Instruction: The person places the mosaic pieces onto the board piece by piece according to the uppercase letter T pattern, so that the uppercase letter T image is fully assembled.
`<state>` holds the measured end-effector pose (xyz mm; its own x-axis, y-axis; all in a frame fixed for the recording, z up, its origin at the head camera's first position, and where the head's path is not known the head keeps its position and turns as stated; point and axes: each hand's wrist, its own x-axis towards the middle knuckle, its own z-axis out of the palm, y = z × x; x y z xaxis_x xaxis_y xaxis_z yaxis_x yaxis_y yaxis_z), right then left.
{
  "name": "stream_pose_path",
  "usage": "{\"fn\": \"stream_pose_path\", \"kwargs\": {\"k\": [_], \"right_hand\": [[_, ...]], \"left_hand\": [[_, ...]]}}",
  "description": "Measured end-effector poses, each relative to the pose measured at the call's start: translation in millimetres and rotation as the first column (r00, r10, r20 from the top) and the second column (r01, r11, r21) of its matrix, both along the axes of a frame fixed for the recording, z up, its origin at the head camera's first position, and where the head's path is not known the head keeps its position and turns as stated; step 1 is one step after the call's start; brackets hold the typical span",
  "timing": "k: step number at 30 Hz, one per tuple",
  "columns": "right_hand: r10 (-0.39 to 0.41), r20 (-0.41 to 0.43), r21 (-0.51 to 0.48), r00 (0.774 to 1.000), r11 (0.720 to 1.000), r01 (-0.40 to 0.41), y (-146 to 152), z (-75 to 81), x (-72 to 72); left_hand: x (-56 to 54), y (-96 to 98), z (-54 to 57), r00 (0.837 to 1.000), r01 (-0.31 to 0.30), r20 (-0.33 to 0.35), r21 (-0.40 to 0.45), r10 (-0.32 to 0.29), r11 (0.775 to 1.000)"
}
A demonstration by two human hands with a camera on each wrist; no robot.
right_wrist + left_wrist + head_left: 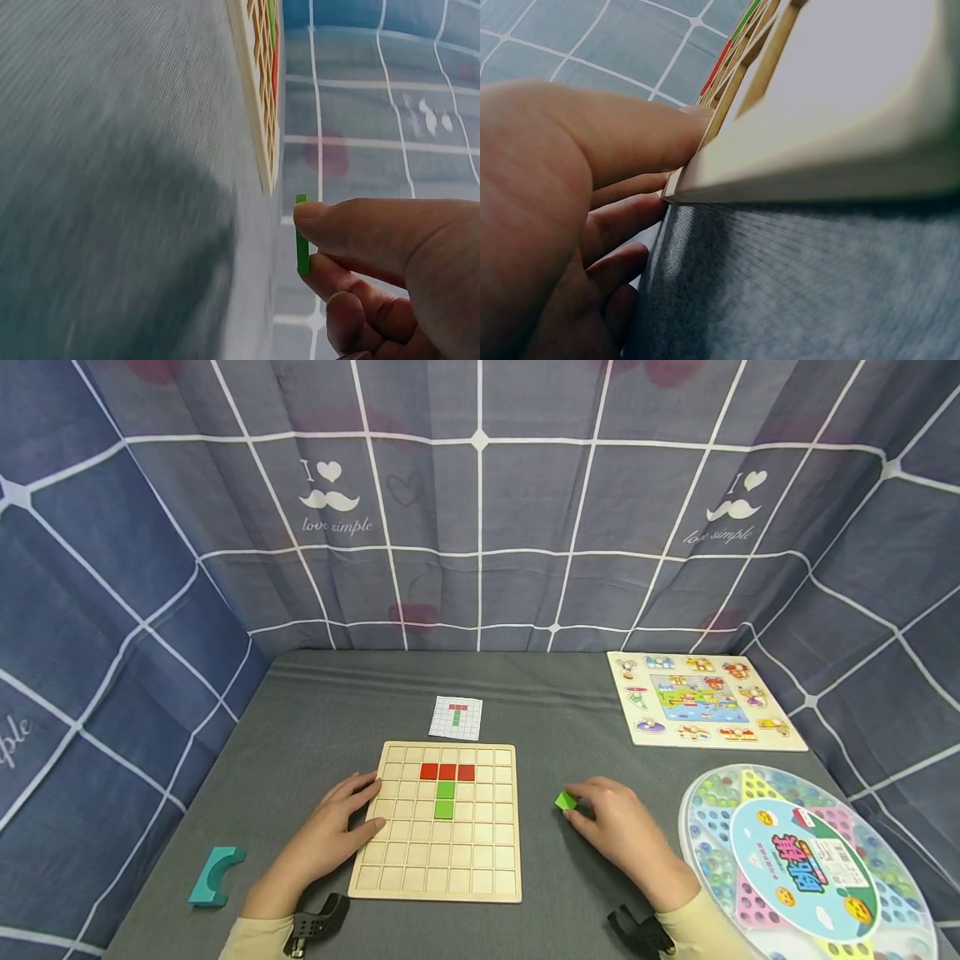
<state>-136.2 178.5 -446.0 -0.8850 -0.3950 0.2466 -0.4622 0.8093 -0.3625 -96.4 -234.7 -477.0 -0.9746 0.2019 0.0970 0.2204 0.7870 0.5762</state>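
Note:
A wooden grid board (442, 881) lies on the grey cloth, with several red tiles (447, 772) in a row and two green tiles (445, 790) below the middle one. At the board's left edge, my left hand (330, 827) rests with thumb and fingertips touching the rim, fingers fairly straight. To the right of the board and apart from it, my right hand (618, 827) pinches a small green square tile (565, 800) between thumb and finger. The right wrist view shows that tile (302, 244) edge-on. Behind the board, a pattern card (456, 718) bears a red and green T.
A teal arch block (213, 878) lies at the left. A picture puzzle board (701, 735) sits at the back right, and a round game board (705, 852) is at the front right. Grid-patterned curtains (525, 527) enclose the back and sides.

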Motion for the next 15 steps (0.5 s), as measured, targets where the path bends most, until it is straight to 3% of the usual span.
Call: {"fn": "stream_pose_path", "kwargs": {"k": [8, 15], "right_hand": [[0.158, -0.033, 0.011, 0.987, 0.987, -0.158, -39, 1.9, -4.6], [0.288, -0.065, 0.022, 0.955, 0.958, -0.287, -67, 0.5, -7.2]], "left_hand": [[0.6, 0.4, 0.8, 1.000, -0.004, 0.001, -0.006, 0.004, 1.000], [0.4, -0.1, 0.8, 1.000, -0.003, -0.003, -0.003, 0.003, 1.000]]}}
